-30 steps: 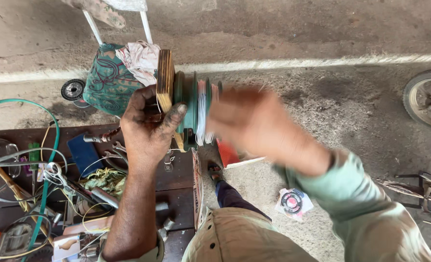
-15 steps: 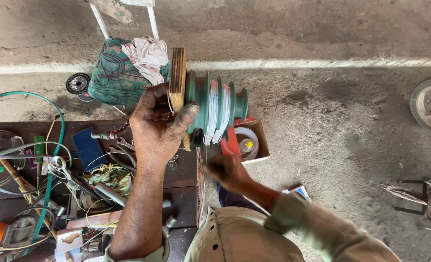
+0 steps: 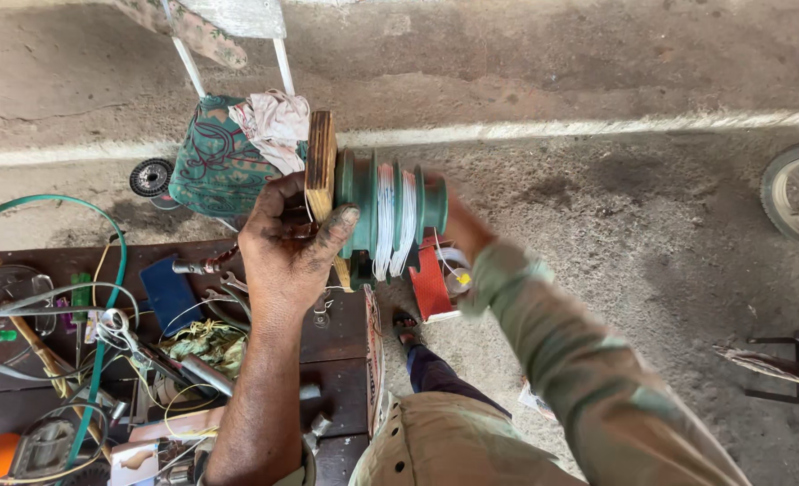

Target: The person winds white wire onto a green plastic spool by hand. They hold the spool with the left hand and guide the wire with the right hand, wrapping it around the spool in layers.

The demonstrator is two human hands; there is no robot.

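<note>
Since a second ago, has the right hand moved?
Yes. The right hand swung down toward the lap, then came back up behind the green spool's right end; the left hand holds the wooden end.

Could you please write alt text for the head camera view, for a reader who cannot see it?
A person's left hand grips the wooden end plate of a green grooved winding former wound with white wire, while the right hand reaches behind its far end, mostly hidden. Below left, a dark workbench holds tangled wires and tools; beyond lies concrete ground.
</note>
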